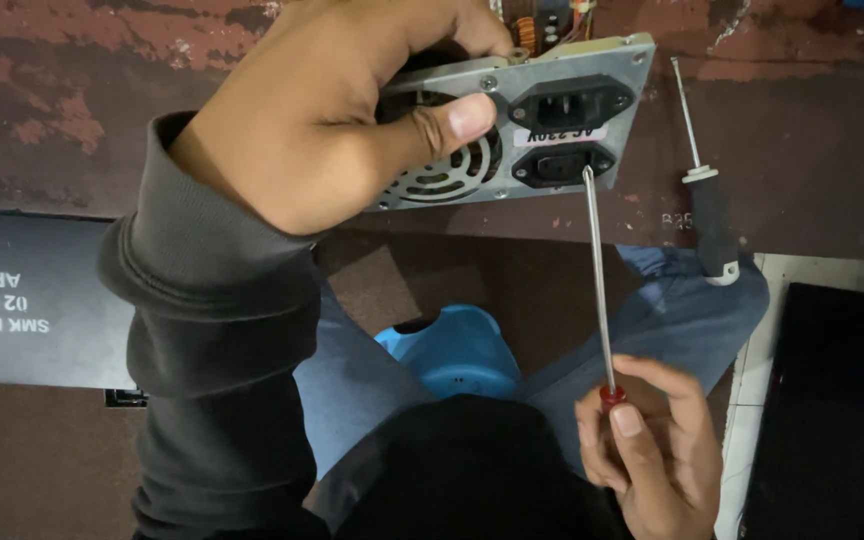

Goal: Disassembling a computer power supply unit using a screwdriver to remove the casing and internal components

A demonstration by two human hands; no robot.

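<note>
Steel screwdriver [600, 280] gripped by right hand [647, 455] points up at power supply [542, 125] that left hand [322, 120] clasps.

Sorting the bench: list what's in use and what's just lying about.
In use: left hand gripping the metal power supply unit; right hand holding the long screwdriver.
Lying about: second screwdriver, dark panel, blue stool.

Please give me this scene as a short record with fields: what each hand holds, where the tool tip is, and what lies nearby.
left hand: grips the metal power supply box over its fan grille
right hand: holds the long red-handled screwdriver
tool tip: at the lower socket of the box
nearby: second screwdriver, black handle, lying on the worn table
below: blue stool
</note>
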